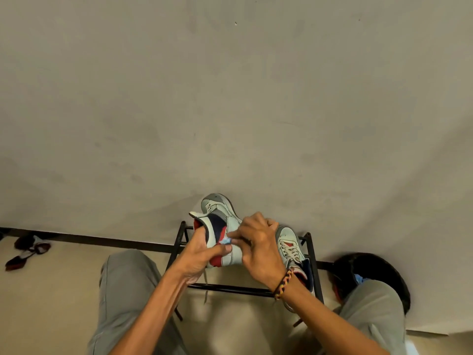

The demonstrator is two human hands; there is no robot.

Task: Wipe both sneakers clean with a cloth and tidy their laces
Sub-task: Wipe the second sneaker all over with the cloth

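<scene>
Sandals of dark brown with pale insoles (28,249) lie on the beige floor (51,290) at your far left, close to the black skirting along the grey wall (230,98). Moving right, your left hand (202,254) grips the heel end of the white, navy and red high-top sneaker (220,226), fingers curled into its opening and thumb across its side, holding it lifted above the black metal-framed shoe rack (230,289) with its toe pointing up toward the wall. One loose grey lace (206,285) hangs from it down past the rack's front bar. At the sneaker's side, a small scrap of light blue cloth (225,241) is pinched in the fingers of your right hand (258,244), which press it onto the white panel; that wrist wears a braided black, red and yellow bracelet (284,284). Just right of that hand, the second matching sneaker with cream laces (290,248) sits on the rack, toe toward the wall, partly behind your forearm. Farther right a dark rounded object (371,267) rests by the wall, showing something blue inside; you cannot tell what it is.
</scene>
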